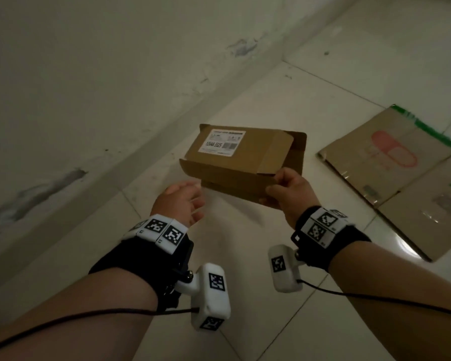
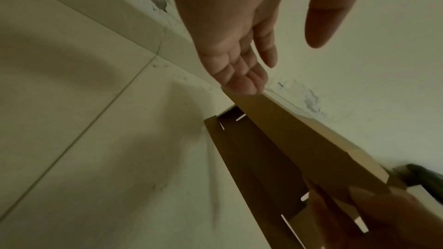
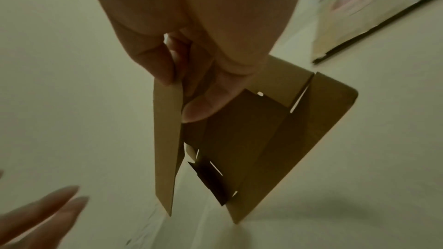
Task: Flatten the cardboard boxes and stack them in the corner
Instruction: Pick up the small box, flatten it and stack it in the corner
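A small brown cardboard box (image 1: 235,157) with a white shipping label hangs above the tiled floor, its end flaps loose. My right hand (image 1: 288,187) pinches its near right corner, thumb on top and fingers underneath; the right wrist view shows the same box (image 3: 258,139) partly collapsed from below. My left hand (image 1: 186,201) is just left of the box with fingers straight and spread, holding nothing. In the left wrist view the left hand's fingertips (image 2: 242,80) are at the box edge (image 2: 299,143); whether they touch it I cannot tell.
Flattened cardboard sheets (image 1: 401,168) with a red capsule print and green tape lie on the floor at the right. A scuffed white wall (image 1: 89,87) runs along the left and meets the tiled floor (image 1: 245,256) at a skirting line.
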Tool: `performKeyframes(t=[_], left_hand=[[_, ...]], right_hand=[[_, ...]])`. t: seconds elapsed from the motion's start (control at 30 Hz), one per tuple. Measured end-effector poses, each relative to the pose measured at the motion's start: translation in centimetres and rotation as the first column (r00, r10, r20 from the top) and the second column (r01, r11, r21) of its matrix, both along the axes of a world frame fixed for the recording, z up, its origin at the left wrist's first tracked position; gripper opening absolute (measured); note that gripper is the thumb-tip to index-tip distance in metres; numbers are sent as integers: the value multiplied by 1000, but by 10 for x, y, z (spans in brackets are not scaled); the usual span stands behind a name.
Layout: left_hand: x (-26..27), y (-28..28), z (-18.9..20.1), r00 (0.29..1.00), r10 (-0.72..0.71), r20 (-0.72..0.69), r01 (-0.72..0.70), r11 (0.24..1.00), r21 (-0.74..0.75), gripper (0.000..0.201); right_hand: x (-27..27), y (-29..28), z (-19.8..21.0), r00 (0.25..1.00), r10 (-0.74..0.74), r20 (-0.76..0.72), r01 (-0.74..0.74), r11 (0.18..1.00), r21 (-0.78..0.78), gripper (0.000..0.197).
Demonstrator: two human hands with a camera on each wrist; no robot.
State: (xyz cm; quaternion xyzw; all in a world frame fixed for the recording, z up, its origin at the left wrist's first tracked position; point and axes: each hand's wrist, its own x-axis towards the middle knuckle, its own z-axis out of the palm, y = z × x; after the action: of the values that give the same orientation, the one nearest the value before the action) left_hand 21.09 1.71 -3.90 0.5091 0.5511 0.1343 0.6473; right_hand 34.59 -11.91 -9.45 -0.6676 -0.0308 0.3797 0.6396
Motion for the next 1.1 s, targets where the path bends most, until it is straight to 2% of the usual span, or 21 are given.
performKeyframes(t=[0.03, 0.17, 0.27, 0.37, 0.43, 0.57, 0.67, 0.7, 0.77, 0.83, 0.87, 0.93, 0.97, 1.03, 1.07, 1.1], left_hand=[[-7, 4, 6, 1000, 25, 14, -25, 1000, -5, 10], [-45, 24, 26, 990, 133, 41, -131, 990, -44, 46], [-87, 38, 41, 977, 208, 34, -207, 977, -46, 54], [-133, 50, 56, 965, 263, 13, -260, 961, -89, 66], [-178, 61, 70, 943, 331, 23, -326, 937, -125, 82], [-261, 76, 94, 872, 482, 82, -453, 861, -232, 110], [-329, 84, 104, 807, 570, 156, -519, 810, -273, 123], [-344, 88, 103, 789, 584, 190, -520, 800, -299, 126], [-383, 93, 106, 730, 620, 287, -515, 775, -365, 114], [-412, 96, 111, 698, 645, 312, -528, 758, -384, 82], [-426, 97, 112, 696, 653, 299, -543, 751, -376, 67], [-458, 101, 105, 682, 685, 257, -599, 724, -341, 44], [-469, 103, 98, 665, 707, 241, -630, 704, -327, 37], [-493, 106, 84, 601, 761, 243, -679, 647, -347, 33], [-507, 108, 74, 555, 794, 248, -703, 608, -369, 30], [-520, 110, 64, 504, 825, 255, -727, 565, -391, 23]], right_hand=[[-9, 9, 8, 998, 54, 39, -54, 999, 5, 34], [-54, 53, 44, 946, 260, 195, -269, 963, 20, 37], [-100, 87, 68, 865, 381, 326, -436, 893, 113, 40], [-143, 109, 81, 687, 487, 539, -608, 792, 60, 41], [-179, 124, 92, 548, 563, 619, -714, 700, -5, 37], [-239, 139, 114, 285, 653, 702, -847, 515, -135, 33], [-290, 150, 141, 16, 694, 719, -878, 354, -321, 13], [-300, 153, 150, -51, 691, 721, -876, 316, -365, 8], [-331, 164, 163, -235, 687, 687, -838, 216, -502, 13], [-354, 172, 168, -377, 666, 644, -777, 152, -611, 19], [-366, 176, 168, -426, 647, 632, -757, 129, -641, 20], [-395, 187, 161, -477, 626, 617, -736, 98, -670, 29], [-405, 190, 157, -492, 626, 605, -722, 94, -686, 32], [-426, 199, 148, -428, 694, 580, -715, 132, -686, 32], [-436, 205, 141, -376, 722, 581, -704, 185, -686, 31], [-444, 212, 132, -313, 729, 608, -676, 279, -682, 31]])
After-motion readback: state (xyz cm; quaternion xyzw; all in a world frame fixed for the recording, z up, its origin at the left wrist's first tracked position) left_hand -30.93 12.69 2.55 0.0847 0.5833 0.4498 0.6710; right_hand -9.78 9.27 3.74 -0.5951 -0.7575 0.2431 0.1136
